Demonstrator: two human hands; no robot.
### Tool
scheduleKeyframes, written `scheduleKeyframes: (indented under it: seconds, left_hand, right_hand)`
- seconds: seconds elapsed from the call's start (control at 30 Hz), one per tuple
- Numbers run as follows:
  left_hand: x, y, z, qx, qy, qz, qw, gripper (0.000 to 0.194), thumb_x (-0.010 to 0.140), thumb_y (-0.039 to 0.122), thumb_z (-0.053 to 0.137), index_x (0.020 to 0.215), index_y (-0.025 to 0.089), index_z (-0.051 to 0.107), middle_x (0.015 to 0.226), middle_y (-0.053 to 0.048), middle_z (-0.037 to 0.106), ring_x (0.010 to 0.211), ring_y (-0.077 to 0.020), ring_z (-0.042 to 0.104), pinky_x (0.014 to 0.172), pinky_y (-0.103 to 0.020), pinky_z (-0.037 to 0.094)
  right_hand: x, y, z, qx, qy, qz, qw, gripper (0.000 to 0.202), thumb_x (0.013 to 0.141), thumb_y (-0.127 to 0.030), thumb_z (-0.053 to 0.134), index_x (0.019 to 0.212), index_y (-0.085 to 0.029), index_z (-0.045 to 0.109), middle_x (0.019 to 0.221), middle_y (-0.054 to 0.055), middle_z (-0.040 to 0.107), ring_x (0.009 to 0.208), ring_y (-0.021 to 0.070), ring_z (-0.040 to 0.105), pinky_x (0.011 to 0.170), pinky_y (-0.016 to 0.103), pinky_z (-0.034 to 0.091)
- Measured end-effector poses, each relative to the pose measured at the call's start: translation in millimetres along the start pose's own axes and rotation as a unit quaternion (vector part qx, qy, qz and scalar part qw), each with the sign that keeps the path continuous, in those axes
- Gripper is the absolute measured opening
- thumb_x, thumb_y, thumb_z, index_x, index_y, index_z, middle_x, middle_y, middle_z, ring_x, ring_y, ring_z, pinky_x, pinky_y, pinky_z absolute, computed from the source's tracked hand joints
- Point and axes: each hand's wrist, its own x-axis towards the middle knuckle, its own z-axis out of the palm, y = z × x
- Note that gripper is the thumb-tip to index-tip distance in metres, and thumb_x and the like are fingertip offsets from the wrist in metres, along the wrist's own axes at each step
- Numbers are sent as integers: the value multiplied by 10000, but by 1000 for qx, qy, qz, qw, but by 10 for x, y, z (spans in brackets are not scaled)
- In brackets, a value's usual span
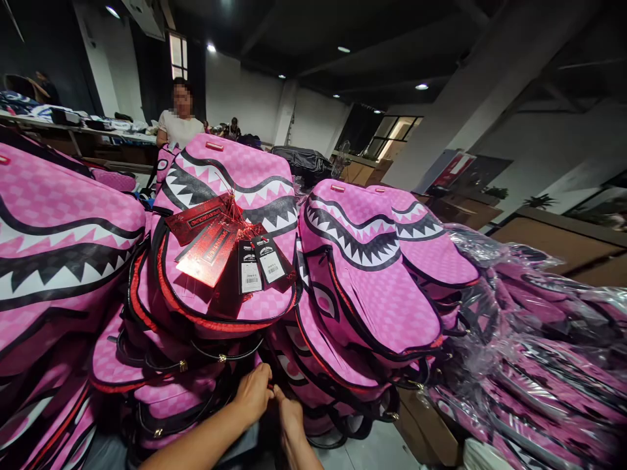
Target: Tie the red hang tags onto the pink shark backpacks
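Note:
Low in the middle, between two stacks of pink backpacks, my left hand (pixel 253 393) and my right hand (pixel 290 411) meet with fingers pinched. Whatever sits between the fingertips is too small to make out; a speck of red shows there. Just above my left hand is a pink backpack (pixel 220 156) with a black-and-white shark-mouth print, topping its stack. On its front lie red hang tags (pixel 210 245) and black barcode tags (pixel 267 258), bunched on red strings. Beside my right hand stands another stack, topped by a similar pink backpack (pixel 372 287).
More pink backpacks (pixel 63 215) are piled at the left. Plastic-wrapped pink bags (pixel 548 378) heap up at the right, near a cardboard box (pixel 425 427). Behind the stacks stands a person in a white top (pixel 180 127). A long table (pixel 112 135) holds goods further back.

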Motion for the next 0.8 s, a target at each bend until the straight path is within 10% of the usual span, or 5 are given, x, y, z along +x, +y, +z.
scheduleKeyframes:
  seconds: [0.1,0.2,0.33,0.4,0.8]
  left_hand:
    - [-661,167,-672,-71,-115,63,989,638,683,250,733,1284,211,524,1287,-78,598,1185,-238,552,963,-312,442]
    - [-1305,453,-1713,-187,-202,188,943,164,795,231,621,932,226,711,875,1,720,779,-127,648,685,-203,485]
    - [-1117,838,-3102,-158,409,224,871,129,811,314,655,825,194,701,733,5,683,633,-91,579,593,-183,439]
    - [-666,944,-3556,-152,459,149,862,146,772,285,689,812,145,693,669,-13,656,556,-100,558,519,-192,406]
    - [455,1110,-3903,-264,347,10,900,249,628,177,814,656,131,571,513,25,540,482,-106,527,499,-214,389]
  right_hand:
    - [-377,-481,-447,-21,-63,-10,998,436,694,-624,639,608,-204,561,521,7,544,559,207,591,555,326,472]
    - [-638,-1556,-906,-60,-101,-147,982,402,835,-562,541,698,-186,583,594,6,578,558,148,549,547,269,437]
    - [-209,-3219,-993,-175,155,-457,858,140,875,-290,579,895,-180,663,947,54,688,882,172,603,859,321,455]
    - [216,-3790,-786,-218,144,-465,846,197,843,-151,592,1021,-178,670,1039,51,700,971,169,608,915,320,443]
    - [812,-4252,-174,-346,115,-283,887,181,805,-274,606,928,-241,734,992,45,723,1015,241,630,947,448,415]
